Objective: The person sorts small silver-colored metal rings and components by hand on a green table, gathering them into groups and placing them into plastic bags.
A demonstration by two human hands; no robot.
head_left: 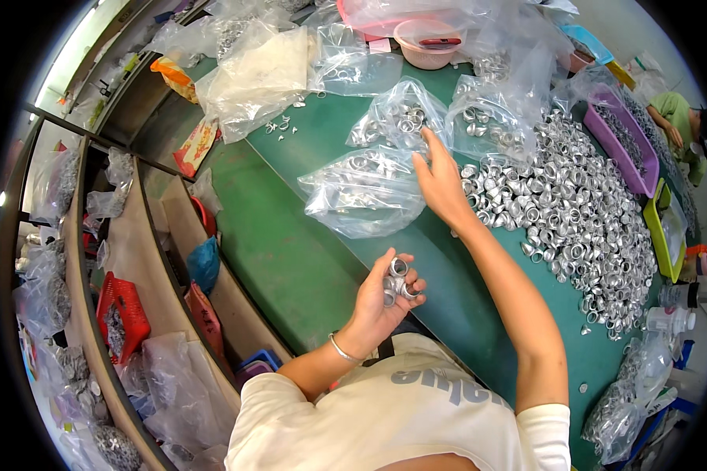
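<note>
Several silver metal rings (398, 268) sit in the cupped fingers of my left hand (374, 304), low over the near edge of the green table (463, 290). My right hand (443, 182) reaches forward with thumb and forefinger apart, beside the clear plastic bags. One bag of rings (365, 192) lies left of it, and another bag (407, 110) lies just beyond its fingertips. A third bag (491, 129) rests farther right. Whether the fingers touch the plastic, I cannot tell. A large heap of loose silver rings (577, 220) spreads to the right of my right forearm.
Along the right stand a purple basket (648, 173) and a yellow-green tray (661, 263). A pink bowl (426, 55) is at the back, near a large cloudy bag (263, 74). Shelves with a red basket (133, 318) line the left. Another person (679, 125) is at far right.
</note>
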